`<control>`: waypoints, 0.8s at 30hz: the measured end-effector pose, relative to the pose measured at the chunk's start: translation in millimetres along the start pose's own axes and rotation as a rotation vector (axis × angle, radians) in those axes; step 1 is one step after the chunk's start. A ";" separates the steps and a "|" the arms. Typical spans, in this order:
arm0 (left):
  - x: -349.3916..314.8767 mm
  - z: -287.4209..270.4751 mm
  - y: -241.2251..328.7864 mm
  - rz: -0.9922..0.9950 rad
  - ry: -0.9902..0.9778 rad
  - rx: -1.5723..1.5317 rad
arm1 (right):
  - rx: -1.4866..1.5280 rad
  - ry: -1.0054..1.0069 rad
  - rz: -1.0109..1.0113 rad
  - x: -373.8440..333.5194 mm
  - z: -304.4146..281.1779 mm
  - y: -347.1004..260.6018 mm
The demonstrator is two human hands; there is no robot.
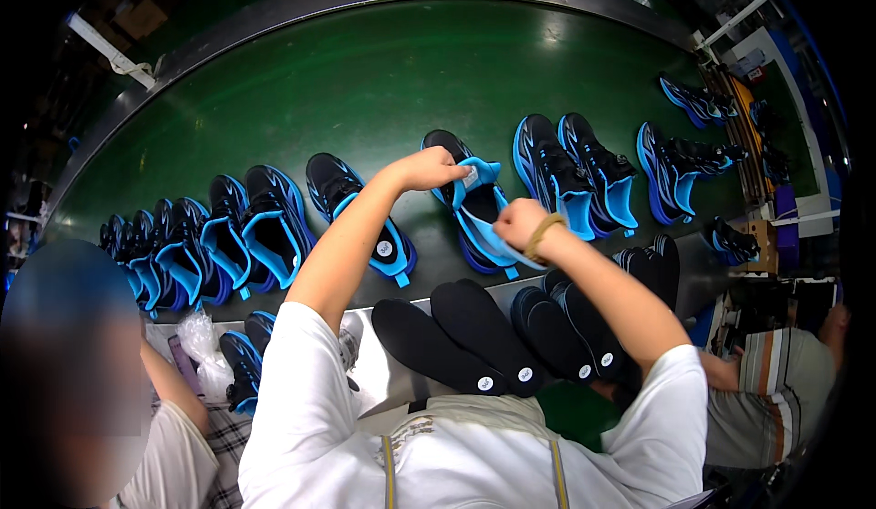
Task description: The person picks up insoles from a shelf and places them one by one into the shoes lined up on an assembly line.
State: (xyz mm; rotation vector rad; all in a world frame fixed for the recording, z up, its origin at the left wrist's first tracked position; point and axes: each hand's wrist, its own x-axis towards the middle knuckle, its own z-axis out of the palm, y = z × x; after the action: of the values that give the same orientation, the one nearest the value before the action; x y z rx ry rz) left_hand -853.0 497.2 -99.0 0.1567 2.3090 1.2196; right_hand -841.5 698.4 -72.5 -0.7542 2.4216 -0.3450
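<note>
A black and blue sneaker stands on the green conveyor belt in front of me, its heel toward me. My left hand pinches the shoe's tongue, which is drawn up with a pale label showing. My right hand, with a tan band at its wrist, is closed at the right side of the light-blue collar. What lies inside those fingers is mostly hidden, though the collar edge runs into them. Just left stands a single sneaker with a white round sticker in its heel.
Rows of like sneakers stretch left, with a pair and others to the right. Black insoles with white round stickers lie along the near edge, beside a stack of insoles. Another person is at left, another at right.
</note>
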 end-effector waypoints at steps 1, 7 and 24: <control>-0.5 1.4 -2.5 -0.028 0.004 -0.012 | -0.174 0.096 -0.056 5.3 16.1 -3.9; -7.2 21.6 -11.7 0.005 0.212 -0.168 | -0.384 0.208 -0.032 12.1 56.8 -8.5; -0.6 65.9 -20.5 0.038 0.581 -0.407 | -0.478 -0.081 0.018 21.0 50.4 -11.4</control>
State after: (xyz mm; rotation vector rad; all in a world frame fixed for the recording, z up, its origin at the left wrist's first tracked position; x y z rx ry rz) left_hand -817.2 533.6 -145.4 -0.3433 2.4507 1.9211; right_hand -820.8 673.2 -117.8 -0.9233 2.4546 0.2802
